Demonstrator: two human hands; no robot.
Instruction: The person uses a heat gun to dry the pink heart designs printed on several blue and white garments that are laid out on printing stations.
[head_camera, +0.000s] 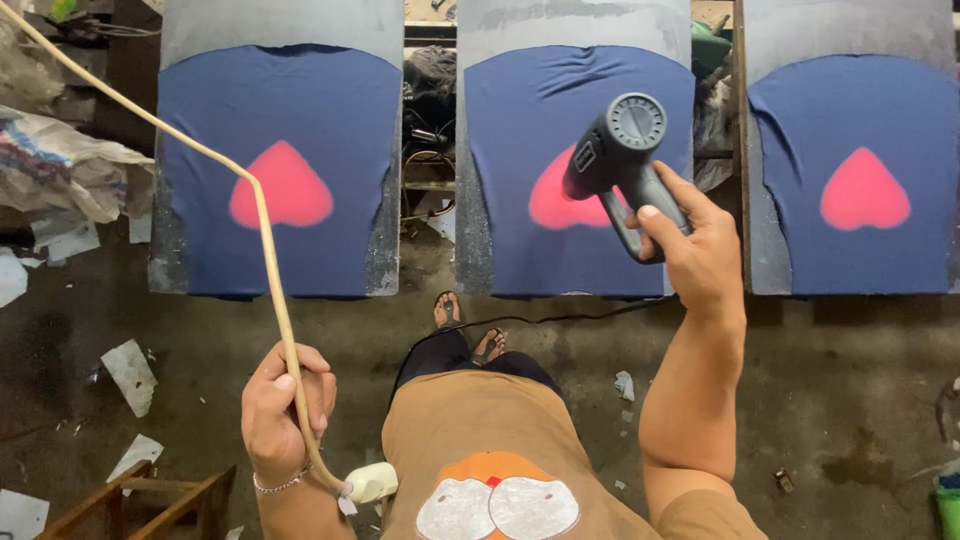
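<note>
Head view. Three grey printing boards run along the top of the frame, each dressed with a navy shirt bearing a pink heart print; all three boards are cut off at the top edge, and the right-hand shirt (880, 170) also runs off the right edge.

Centre heart (552, 200) is partly hidden behind the dark grey heat gun (615, 160), whose nozzle end faces away and cannot be seen. Right hand (695, 245) is raised on a bent arm at right of centre, fingers wrapped tight round the gun's handle, thumb laid along its side. A thin black cable (560, 318) trails over the floor below the centre board.

Left hand (285, 410), lower left, wrist bracelet showing, fist closed round a cream cord (262, 230) that climbs to the upper left corner and leaves the frame. Below the fist the cord ends in a pale block (372, 482), possibly a plug; hard to make out.

Left shirt (280, 165) lies unobstructed. Paper scraps (130, 372) lie on the floor at left.
</note>
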